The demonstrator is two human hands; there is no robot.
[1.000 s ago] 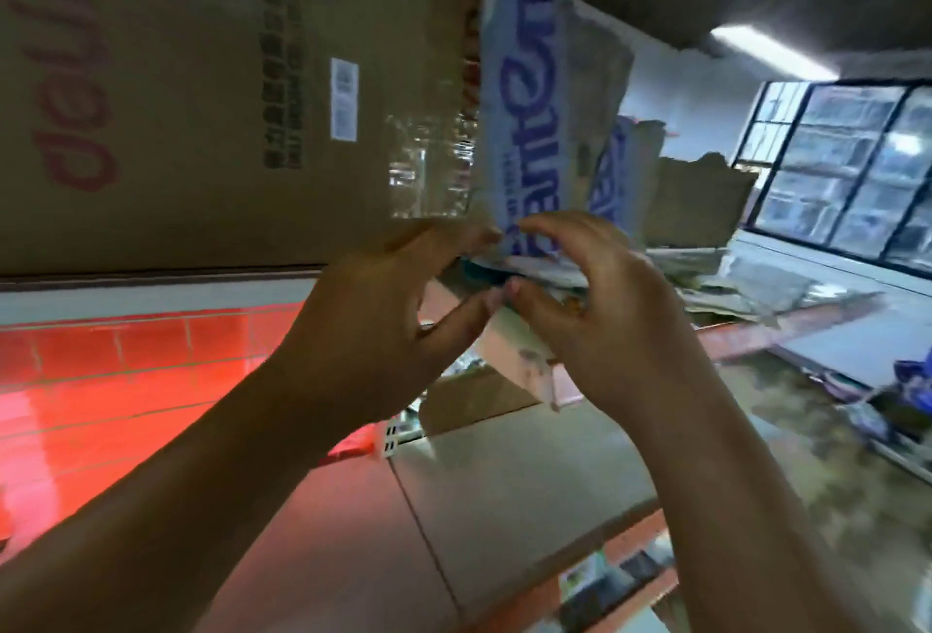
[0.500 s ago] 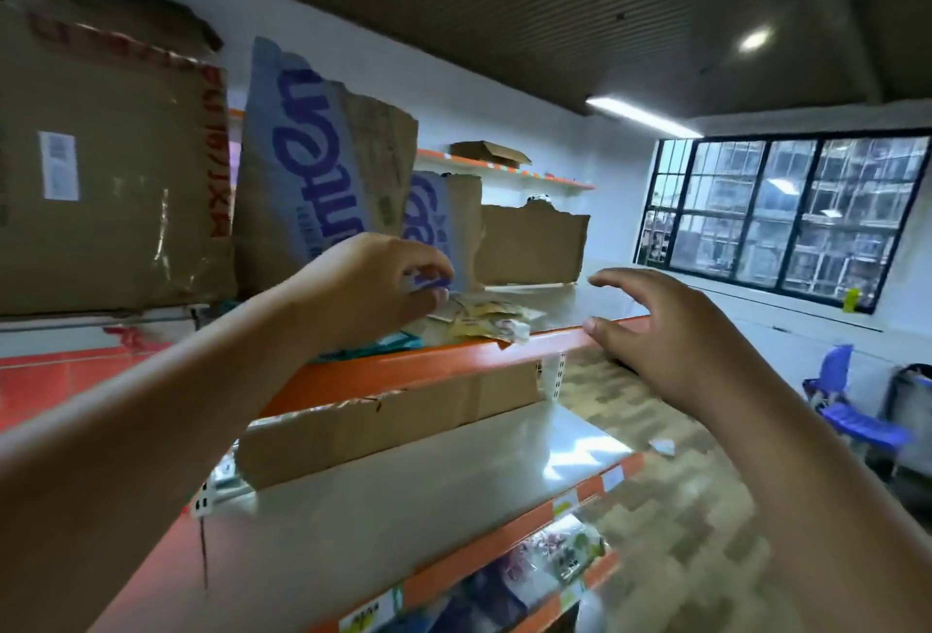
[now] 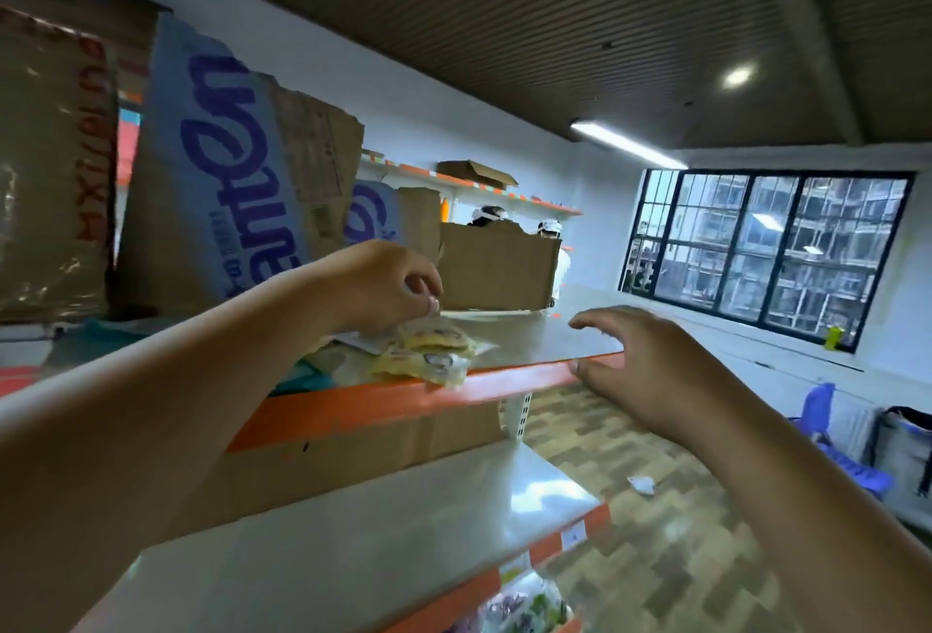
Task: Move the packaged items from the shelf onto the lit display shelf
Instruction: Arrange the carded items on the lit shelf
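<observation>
Several small yellow snack packets [image 3: 434,355] lie in a loose pile at the front of the top shelf [image 3: 529,377], which has an orange front edge. My left hand [image 3: 383,284] hovers just over the pile with its fingers curled together. The fingertips sit at the packets' top, and whether they pinch one is hidden. My right hand [image 3: 640,360] is spread open, palm down, to the right of the pile. Its thumb is at the orange edge and it holds nothing.
Torn cardboard boxes stand along the back of the top shelf: a blue-lettered one [image 3: 237,168] and a low brown one [image 3: 497,266]. A flat box [image 3: 353,446] lies on the grey shelf [image 3: 428,511] below. Tiled floor, a blue chair [image 3: 827,435] and a window [image 3: 766,249] lie to the right.
A second ago both hands pinched something close in front of me. The right hand has since let go and opened beside the shelf edge, while the left stays curled over the packets.
</observation>
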